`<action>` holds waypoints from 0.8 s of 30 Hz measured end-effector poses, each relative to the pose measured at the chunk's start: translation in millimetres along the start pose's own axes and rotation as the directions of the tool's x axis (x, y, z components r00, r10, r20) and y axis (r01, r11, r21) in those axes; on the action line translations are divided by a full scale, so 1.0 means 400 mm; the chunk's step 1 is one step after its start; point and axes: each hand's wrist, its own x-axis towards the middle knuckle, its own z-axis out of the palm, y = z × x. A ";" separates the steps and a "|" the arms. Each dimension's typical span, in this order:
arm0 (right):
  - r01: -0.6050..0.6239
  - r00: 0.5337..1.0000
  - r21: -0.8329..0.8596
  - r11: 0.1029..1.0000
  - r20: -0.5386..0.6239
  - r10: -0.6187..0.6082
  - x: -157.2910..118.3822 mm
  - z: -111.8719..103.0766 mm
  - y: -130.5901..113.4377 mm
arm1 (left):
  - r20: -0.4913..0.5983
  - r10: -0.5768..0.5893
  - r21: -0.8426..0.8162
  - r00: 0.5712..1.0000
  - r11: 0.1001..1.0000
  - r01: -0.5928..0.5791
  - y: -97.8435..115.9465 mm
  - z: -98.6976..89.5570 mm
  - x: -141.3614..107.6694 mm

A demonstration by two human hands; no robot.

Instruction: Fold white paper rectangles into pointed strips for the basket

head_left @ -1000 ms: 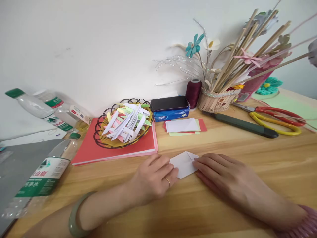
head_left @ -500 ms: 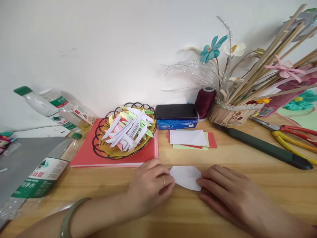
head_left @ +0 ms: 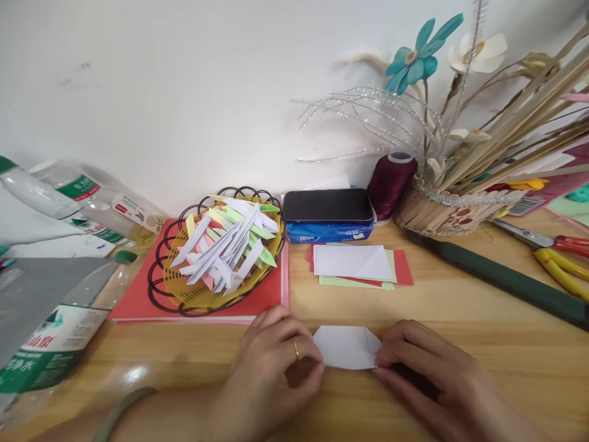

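A small white sheet of paper (head_left: 346, 347) with its two far corners folded in lies low over the wooden table. My left hand (head_left: 278, 362), with a gold ring on one finger, pinches its left end between thumb and forefinger. At the opposite end my right hand (head_left: 430, 368) is closed on the right edge, thumb underneath and fingers on top. Just beyond the sheet sits a small stack of paper slips (head_left: 354, 263), white on top with green and red below.
Folded paper strips fill a yellow basket (head_left: 165, 288) on red paper (head_left: 133, 307). Behind the slips, a black phone (head_left: 326, 204) rests on a blue tissue pack (head_left: 329, 231). Purple thread (head_left: 390, 187), a flower pot (head_left: 451, 215), a dark green tool (head_left: 506, 273) and pliers (head_left: 561, 264) stand right; bottles (head_left: 59, 334) lie left.
The view has shifted closer. Both hands still hold the paper's ends; a folded flap now shows at its right corner, and the near edge looks straighter.
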 end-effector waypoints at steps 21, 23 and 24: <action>0.072 0.988 -0.268 0.961 -0.114 -0.106 0.017 0.021 -0.012 | 0.068 -0.002 0.225 0.998 0.974 -0.013 -0.008 0.026 0.008; 0.071 0.988 -0.281 0.957 -0.110 -0.106 0.014 0.023 -0.009 | 0.068 0.003 0.257 0.998 0.966 -0.020 -0.008 0.031 0.010; 0.068 0.990 -0.287 0.955 -0.100 -0.101 0.013 0.024 -0.008 | 0.073 -0.005 0.271 0.997 0.963 -0.014 -0.008 0.032 0.012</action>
